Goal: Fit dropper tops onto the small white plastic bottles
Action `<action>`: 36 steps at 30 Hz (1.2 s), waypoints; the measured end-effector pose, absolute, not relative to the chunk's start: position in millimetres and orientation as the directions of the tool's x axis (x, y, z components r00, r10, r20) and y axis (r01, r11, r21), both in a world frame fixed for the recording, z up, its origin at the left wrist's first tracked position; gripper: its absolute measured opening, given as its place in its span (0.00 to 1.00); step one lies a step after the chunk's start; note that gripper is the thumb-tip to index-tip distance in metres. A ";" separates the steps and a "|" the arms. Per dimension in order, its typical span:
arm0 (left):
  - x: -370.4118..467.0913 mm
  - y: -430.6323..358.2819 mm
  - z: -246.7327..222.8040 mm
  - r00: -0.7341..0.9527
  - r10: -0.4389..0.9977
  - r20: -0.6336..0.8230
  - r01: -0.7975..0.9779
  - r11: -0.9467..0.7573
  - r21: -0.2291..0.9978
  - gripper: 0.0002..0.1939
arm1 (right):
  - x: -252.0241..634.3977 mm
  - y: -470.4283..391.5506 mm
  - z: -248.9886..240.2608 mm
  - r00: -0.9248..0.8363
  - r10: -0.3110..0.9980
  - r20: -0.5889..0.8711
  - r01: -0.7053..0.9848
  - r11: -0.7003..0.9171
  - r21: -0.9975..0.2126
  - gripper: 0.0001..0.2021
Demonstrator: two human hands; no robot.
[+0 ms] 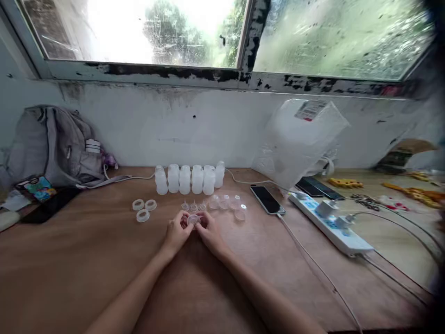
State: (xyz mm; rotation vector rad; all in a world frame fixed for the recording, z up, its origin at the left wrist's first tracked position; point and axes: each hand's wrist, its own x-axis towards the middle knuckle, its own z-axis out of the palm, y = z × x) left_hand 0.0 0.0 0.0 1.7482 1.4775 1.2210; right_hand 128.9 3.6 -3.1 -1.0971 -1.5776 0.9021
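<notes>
Between my left hand and my right hand is a small pale screw ring, gripped by the fingers of both. Whether a nipple sits inside it is too small to tell. Just beyond my fingertips stand several clear bottle nipples. Several translucent caps lie to their right. On the left are three loose white rings. Frosted white bottles stand in a row farther back, near the wall.
A grey backpack leans at the back left beside a dark flat device. At right lie a phone on a cable and a white power strip with plugs. A clear plastic bag rests against the wall.
</notes>
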 end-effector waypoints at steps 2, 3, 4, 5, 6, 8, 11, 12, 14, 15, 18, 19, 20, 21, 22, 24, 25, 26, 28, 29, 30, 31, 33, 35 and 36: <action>-0.5 -0.1 0.9 0.000 0.955 0.296 0.431 -0.267 0.862 0.08 | 128.9 3.6 -0.3 -0.094 0.951 0.295 0.235 0.310 -0.921 0.08; -0.8 -0.3 1.4 0.004 0.955 0.297 0.419 -0.271 0.866 0.08 | 128.9 3.5 0.9 -0.086 0.952 0.292 0.237 0.305 -0.923 0.08; -1.1 -0.6 2.0 0.006 0.954 0.298 0.412 -0.274 0.869 0.08 | 129.0 3.4 1.8 -0.081 0.954 0.288 0.236 0.299 -0.925 0.08; -1.3 -1.0 2.7 0.006 0.954 0.300 0.407 -0.277 0.871 0.08 | 129.0 3.2 2.5 -0.076 0.956 0.283 0.233 0.293 -0.927 0.09; -1.4 -1.6 3.4 0.004 0.954 0.301 0.408 -0.276 0.870 0.09 | 129.0 2.9 3.0 -0.075 0.958 0.277 0.227 0.287 -0.931 0.10; -1.3 -2.9 5.2 -0.004 0.955 0.298 0.425 -0.268 0.865 0.09 | 128.8 2.4 3.2 -0.082 0.963 0.257 0.209 0.268 -0.940 0.11; 0.0 -4.8 8.7 -0.012 0.958 0.287 0.436 -0.254 0.864 0.09 | 128.1 1.7 3.0 -0.086 0.972 0.217 0.183 0.229 -0.956 0.13; 0.7 -5.4 10.2 -0.013 0.959 0.285 0.434 -0.251 0.865 0.10 | 127.8 1.5 3.1 -0.080 0.974 0.213 0.180 0.224 -0.958 0.13; 2.2 -6.4 13.1 -0.017 0.959 0.282 0.431 -0.248 0.868 0.09 | 127.4 1.2 3.5 -0.057 0.972 0.229 0.187 0.236 -0.954 0.13; 2.9 -6.9 14.4 -0.021 0.960 0.281 0.432 -0.245 0.868 0.09 | 127.2 0.9 3.7 -0.043 0.969 0.244 0.194 0.248 -0.949 0.13; 4.5 -8.3 17.3 -0.033 0.963 0.269 0.431 -0.229 0.873 0.08 | 126.6 0.2 4.5 -0.011 0.962 0.275 0.210 0.271 -0.939 0.13; 4.8 -8.6 17.7 -0.035 0.964 0.265 0.428 -0.225 0.875 0.08 | 126.5 0.0 4.6 -0.006 0.961 0.277 0.213 0.272 -0.939 0.12; 5.0 -9.0 17.9 -0.035 0.964 0.262 0.424 -0.223 0.878 0.07 | 126.4 -0.1 4.6 -0.003 0.961 0.277 0.213 0.271 -0.939 0.12; 5.1 -9.2 17.8 -0.034 0.965 0.261 0.419 -0.223 0.880 0.07 | 126.4 -0.1 4.6 -0.001 0.962 0.274 0.211 0.268 -0.940 0.12; 5.1 -9.3 17.5 -0.033 0.965 0.261 0.415 -0.224 0.882 0.07 | 126.5 -0.1 4.4 0.000 0.963 0.269 0.206 0.264 -0.942 0.12; 4.6 -9.2 16.4 -0.033 0.965 0.262 0.411 -0.226 0.883 0.07 | 126.9 0.4 3.9 -0.009 0.968 0.252 0.184 0.249 -0.951 0.12; 4.2 -9.1 15.8 -0.034 0.964 0.264 0.412 -0.227 0.882 0.08 | 127.3 0.8 3.6 -0.021 0.971 0.239 0.166 0.239 -0.957 0.13; 3.7 -8.9 15.2 -0.035 0.963 0.268 0.414 -0.230 0.881 0.08 | 127.7 1.3 3.4 -0.040 0.974 0.223 0.144 0.227 -0.963 0.13; 2.7 -8.7 14.4 -0.031 0.959 0.281 0.416 -0.243 0.876 0.08 | 128.3 2.4 3.3 -0.089 0.977 0.195 0.087 0.203 -0.975 0.13; 2.4 -8.7 14.2 -0.026 0.957 0.288 0.412 -0.252 0.875 0.09 | 128.5 2.9 3.4 -0.112 0.976 0.185 0.055 0.192 -0.980 0.14; 2.2 -8.9 14.2 -0.019 0.956 0.292 0.406 -0.260 0.876 0.09 | 128.5 3.4 3.7 -0.129 0.975 0.180 0.026 0.184 -0.983 0.14; 2.2 -9.2 14.3 -0.013 0.956 0.292 0.397 -0.263 0.879 0.10 | 128.3 3.6 4.1 -0.139 0.974 0.177 0.001 0.178 -0.984 0.14; 2.7 -10.0 14.9 -0.011 0.960 0.281 0.376 -0.257 0.890 0.11 | 127.7 3.6 5.1 -0.140 0.975 0.173 -0.033 0.170 -0.985 0.15; 3.5 -10.7 15.3 -0.018 0.963 0.269 0.358 -0.245 0.901 0.11 | 126.9 3.1 6.2 -0.131 0.977 0.169 -0.056 0.163 -0.985 0.14; 3.9 -10.8 15.3 -0.021 0.964 0.266 0.353 -0.242 0.904 0.11 | 126.5 2.8 6.7 -0.126 0.978 0.168 -0.066 0.161 -0.985 0.14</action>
